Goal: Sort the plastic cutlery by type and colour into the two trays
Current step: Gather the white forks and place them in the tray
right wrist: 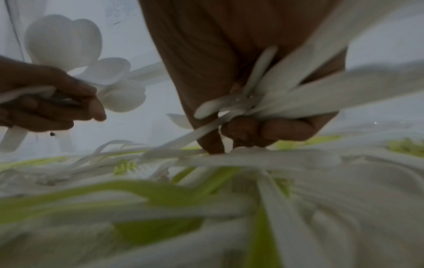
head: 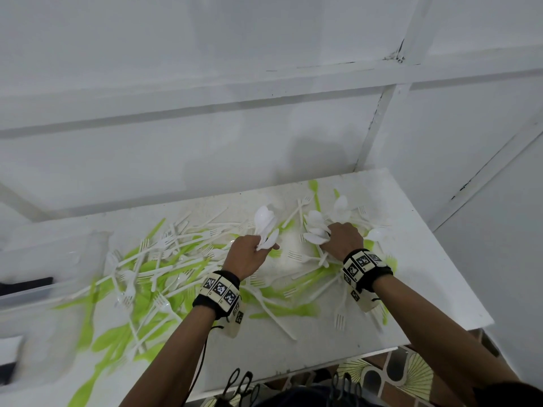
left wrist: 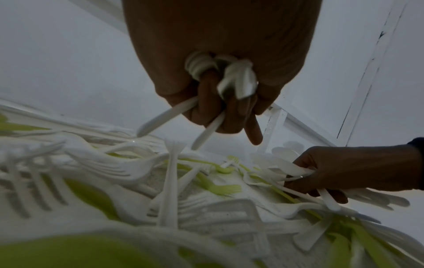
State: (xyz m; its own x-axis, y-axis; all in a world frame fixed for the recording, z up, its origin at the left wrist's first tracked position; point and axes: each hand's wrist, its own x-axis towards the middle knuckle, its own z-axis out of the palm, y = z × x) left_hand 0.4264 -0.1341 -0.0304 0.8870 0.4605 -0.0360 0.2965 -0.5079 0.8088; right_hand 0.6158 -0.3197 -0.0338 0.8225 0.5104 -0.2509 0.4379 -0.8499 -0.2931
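Spoons bunched in both fists: left hand (head: 249, 254) lifts white spoons (head: 266, 227) bowls-up, right hand (head: 342, 240) clutches its bunch (head: 316, 230) low over the table (head: 426, 259), the tray (head: 44, 259) lying far left, nearer the left hand.

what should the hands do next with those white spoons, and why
Probably carry both bunches to the clear tray at the table's left edge and drop them into one compartment. The left hand grips several white spoons and the right hand grips another bunch of white spoons, so both look full, while white forks and green cutlery lie unsorted.
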